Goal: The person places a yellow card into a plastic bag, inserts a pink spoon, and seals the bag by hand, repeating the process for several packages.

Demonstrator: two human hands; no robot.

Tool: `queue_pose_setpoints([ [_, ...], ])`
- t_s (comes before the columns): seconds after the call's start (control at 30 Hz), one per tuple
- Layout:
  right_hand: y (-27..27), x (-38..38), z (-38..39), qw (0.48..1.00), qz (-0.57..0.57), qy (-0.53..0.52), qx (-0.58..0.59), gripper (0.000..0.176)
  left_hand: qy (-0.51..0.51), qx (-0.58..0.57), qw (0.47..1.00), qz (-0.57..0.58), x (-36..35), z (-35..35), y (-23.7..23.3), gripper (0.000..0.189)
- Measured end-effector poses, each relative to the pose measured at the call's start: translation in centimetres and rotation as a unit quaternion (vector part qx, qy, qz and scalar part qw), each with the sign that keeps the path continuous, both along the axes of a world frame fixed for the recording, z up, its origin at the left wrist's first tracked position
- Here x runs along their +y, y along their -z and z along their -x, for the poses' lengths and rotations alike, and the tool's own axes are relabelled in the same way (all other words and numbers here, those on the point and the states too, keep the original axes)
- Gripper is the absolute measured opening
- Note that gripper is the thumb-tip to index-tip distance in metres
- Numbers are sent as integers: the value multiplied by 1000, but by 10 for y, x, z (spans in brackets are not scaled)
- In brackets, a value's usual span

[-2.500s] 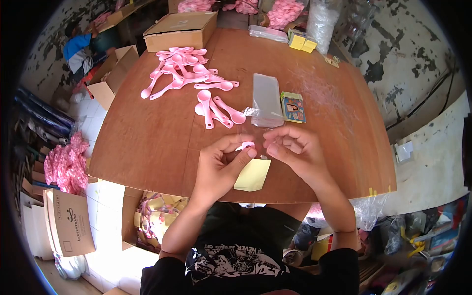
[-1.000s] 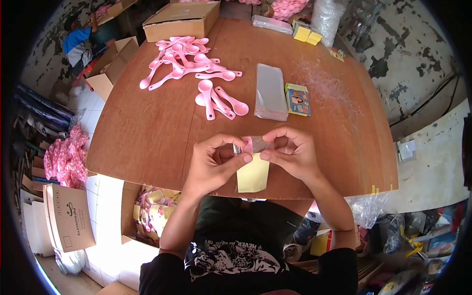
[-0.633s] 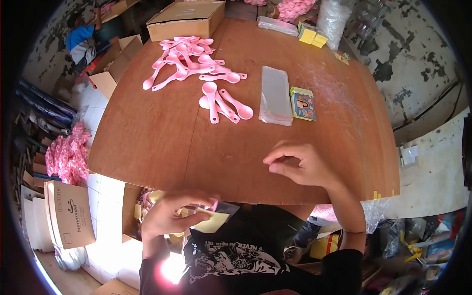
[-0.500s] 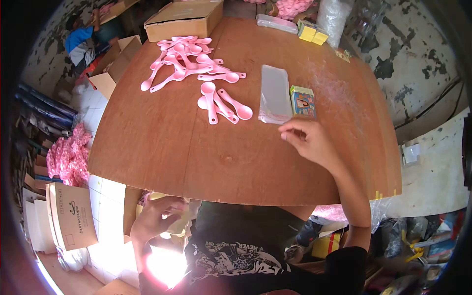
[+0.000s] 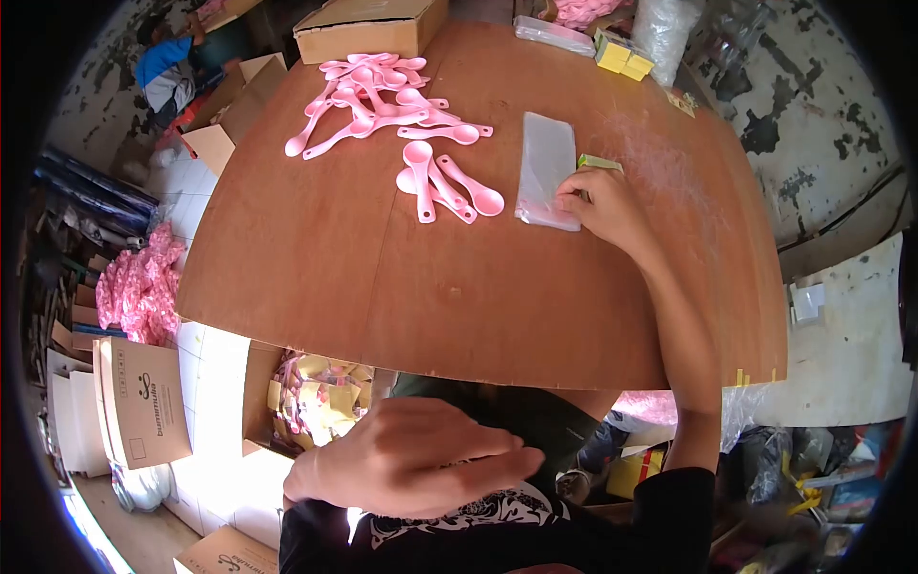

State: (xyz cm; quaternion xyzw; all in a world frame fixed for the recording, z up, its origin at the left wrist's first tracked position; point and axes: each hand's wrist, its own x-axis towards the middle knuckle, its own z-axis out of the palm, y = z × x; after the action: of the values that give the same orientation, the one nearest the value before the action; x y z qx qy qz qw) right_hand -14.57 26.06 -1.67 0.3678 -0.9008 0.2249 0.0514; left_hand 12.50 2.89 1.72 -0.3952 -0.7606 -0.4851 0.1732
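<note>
My right hand [image 5: 612, 203] is at the lower right part of a stack of clear plastic bags [image 5: 547, 153], thumb and fingers pinched at its surface. Behind that hand a small yellow-green box [image 5: 600, 164] is mostly hidden. To the left lie a few pink measuring spoons [image 5: 419, 182], grouped close together. A larger heap of pink spoons [image 5: 368, 96] lies farther back. Close to the camera, in front of my shirt, my left hand [image 5: 406, 459] is raised with its fingers pressed together; nothing shows in it, though its underside is hidden.
The brown wooden table [image 5: 287, 249] spans the view. A cardboard box [image 5: 368, 29] and yellow boxes [image 5: 623, 55] stand at its back. Below the front edge, an open carton [image 5: 263, 397] contains small packets. A person [image 5: 167, 72] sits at far left.
My left hand has risen from over the open carton towards the camera and right, its fingers closing. My right hand has moved forward onto the plastic bags, covering much of the small box.
</note>
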Motion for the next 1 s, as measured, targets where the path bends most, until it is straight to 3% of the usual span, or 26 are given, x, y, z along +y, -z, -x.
queue_pose_setpoints([
  [0.07, 2, 2, 1, 999, 8, -4, 31, 9, -32, 163, 986, 7, 13, 11, -23, 30],
  [0.13, 4, 4, -2, 998, 16, -8, 63, 10, -56, 207, 977, 1, 27, 10, -38, 29],
  [0.23, 2, 4, -7, 998, 21, -6, 52, 11, -70, 202, 976, -43, 42, 6, -48, 30],
  [0.4, -3, 2, -17, 998, 67, 4, 20, 12, -98, 192, 977, -10, 47, 8, -52, 26],
  [0.53, -7, -3, -24, 999, 40, -9, 4, 11, -97, 213, 972, -37, 57, 15, -55, 27],
  [0.57, -1, -3, -21, 999, 37, -17, -2, 12, -57, 226, 971, 52, 56, 15, -50, 21],
  [0.6, 4, -3, -19, 999, 34, -22, -7, 13, -60, 226, 971, 55, 57, 16, -47, 21],
  [0.67, 8, -3, -17, 999, 34, -7, 3, 13, -33, 206, 967, 144, 59, 25, -43, 18],
  [0.8, 0, -2, -21, 998, 58, 32, -12, 11, -4, 131, 972, 194, 45, 51, -26, 17],
  [0.87, 5, 1, -18, 997, 70, 22, 7, 11, -28, 22, 945, 325, 37, 65, -27, 18],
  [1.0, 10, 0, -17, 995, 90, 9, 46, 10, -95, -60, 908, 404, 26, 102, -12, 25],
])
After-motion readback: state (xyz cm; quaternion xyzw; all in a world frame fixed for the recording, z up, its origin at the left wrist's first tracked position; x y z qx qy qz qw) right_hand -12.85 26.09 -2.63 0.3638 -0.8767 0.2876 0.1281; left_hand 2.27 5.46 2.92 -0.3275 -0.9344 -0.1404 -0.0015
